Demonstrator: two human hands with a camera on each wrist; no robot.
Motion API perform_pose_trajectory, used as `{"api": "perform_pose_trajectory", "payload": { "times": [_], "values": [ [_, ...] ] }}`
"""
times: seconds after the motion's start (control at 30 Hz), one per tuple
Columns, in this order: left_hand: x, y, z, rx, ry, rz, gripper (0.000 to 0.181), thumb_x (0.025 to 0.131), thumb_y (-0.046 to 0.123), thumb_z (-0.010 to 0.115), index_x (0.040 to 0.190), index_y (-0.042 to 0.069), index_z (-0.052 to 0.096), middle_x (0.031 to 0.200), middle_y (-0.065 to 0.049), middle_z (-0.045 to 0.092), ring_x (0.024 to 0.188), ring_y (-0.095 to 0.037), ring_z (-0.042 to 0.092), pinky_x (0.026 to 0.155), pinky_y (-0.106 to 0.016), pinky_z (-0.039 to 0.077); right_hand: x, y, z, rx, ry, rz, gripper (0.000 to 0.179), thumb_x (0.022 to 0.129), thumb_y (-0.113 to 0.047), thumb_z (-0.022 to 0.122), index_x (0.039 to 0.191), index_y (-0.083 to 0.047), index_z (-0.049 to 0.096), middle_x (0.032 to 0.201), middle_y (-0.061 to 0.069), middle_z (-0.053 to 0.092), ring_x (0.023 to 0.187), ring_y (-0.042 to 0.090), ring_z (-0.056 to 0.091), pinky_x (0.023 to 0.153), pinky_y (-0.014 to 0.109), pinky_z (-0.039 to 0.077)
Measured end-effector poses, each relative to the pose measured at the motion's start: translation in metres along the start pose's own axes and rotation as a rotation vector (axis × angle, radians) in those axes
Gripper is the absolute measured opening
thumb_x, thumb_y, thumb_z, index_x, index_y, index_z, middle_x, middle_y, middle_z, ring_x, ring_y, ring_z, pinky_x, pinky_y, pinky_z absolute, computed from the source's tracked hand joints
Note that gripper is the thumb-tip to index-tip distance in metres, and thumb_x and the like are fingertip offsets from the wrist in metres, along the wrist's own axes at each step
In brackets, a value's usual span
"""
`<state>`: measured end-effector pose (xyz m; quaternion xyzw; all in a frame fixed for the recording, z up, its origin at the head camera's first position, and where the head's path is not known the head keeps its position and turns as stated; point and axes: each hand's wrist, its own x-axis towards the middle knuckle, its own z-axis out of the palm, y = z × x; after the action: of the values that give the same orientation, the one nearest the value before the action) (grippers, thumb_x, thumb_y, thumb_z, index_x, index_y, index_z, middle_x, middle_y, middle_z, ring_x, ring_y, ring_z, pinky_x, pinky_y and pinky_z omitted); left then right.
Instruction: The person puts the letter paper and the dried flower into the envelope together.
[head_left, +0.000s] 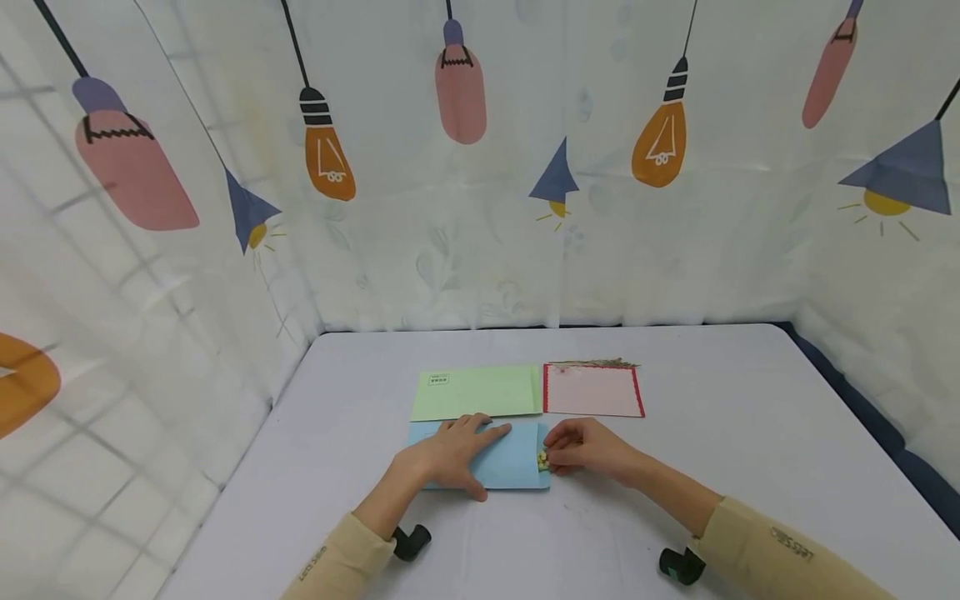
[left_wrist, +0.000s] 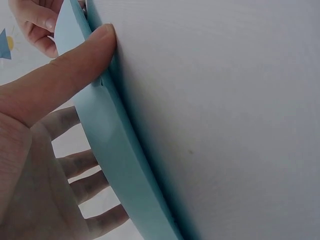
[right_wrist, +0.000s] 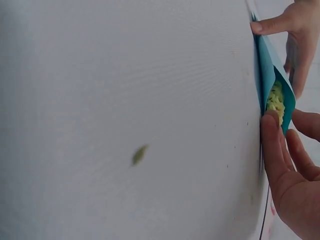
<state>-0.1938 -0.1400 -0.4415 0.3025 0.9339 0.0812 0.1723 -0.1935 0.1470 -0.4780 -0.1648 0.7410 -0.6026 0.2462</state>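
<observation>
A light blue envelope (head_left: 517,458) lies on the table with its mouth toward the right. My left hand (head_left: 456,454) rests on it, fingers spread, and the thumb (left_wrist: 95,52) presses at its near edge. Small yellow-green flowers (right_wrist: 276,102) show inside the bulging envelope mouth. Around them, at that mouth, my right hand (head_left: 588,446) pinches with thumb and curled fingers. The thumb lies against the flowers in the right wrist view, and the rest of the bunch is hidden in the envelope.
Behind the blue envelope lie a green envelope (head_left: 480,393) and a pink card with a red border (head_left: 596,392). Dried sprigs (head_left: 607,363) lie along the card's far edge. A small greenish fragment (right_wrist: 139,155) is on the white table (head_left: 360,375).
</observation>
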Motion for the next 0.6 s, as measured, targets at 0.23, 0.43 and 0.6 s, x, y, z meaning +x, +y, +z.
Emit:
{"api": "perform_pose_trajectory", "payload": {
  "times": [0.23,0.43,0.6],
  "values": [
    [0.0006,0.0007,0.0014,0.006,-0.002,-0.005,0.101,0.079,0.046,0.088,0.162,0.028,0.034,0.159,-0.008,0.033,0.144,-0.033,0.034,0.113,-0.055,0.030,0.0022,-0.0011,0.0038,0.066,-0.021,-0.003,0.028,0.097,-0.007,0.071,0.118,0.009,0.060,0.102,0.016,0.072,0.093,0.030,0.073,0.085,0.040,0.059],
    [-0.0001,0.0021,0.0004,0.013,0.002,-0.002,0.101,0.078,0.046,0.089,0.162,0.028,0.035,0.156,-0.008,0.035,0.142,-0.032,0.036,0.112,-0.055,0.032,0.0030,-0.0004,0.0049,0.124,-0.039,-0.001,0.034,0.098,-0.006,0.069,0.124,0.009,0.054,0.106,0.019,0.074,0.097,0.032,0.073,0.087,0.041,0.058],
    [-0.0004,0.0020,-0.0009,0.008,-0.004,-0.005,0.100,0.079,0.046,0.089,0.162,0.028,0.035,0.156,-0.008,0.035,0.142,-0.032,0.036,0.112,-0.056,0.032,0.0029,0.0003,0.0038,0.145,-0.077,0.000,0.036,0.098,-0.005,0.068,0.127,0.009,0.052,0.107,0.019,0.073,0.097,0.032,0.073,0.088,0.041,0.058]
  ]
}}
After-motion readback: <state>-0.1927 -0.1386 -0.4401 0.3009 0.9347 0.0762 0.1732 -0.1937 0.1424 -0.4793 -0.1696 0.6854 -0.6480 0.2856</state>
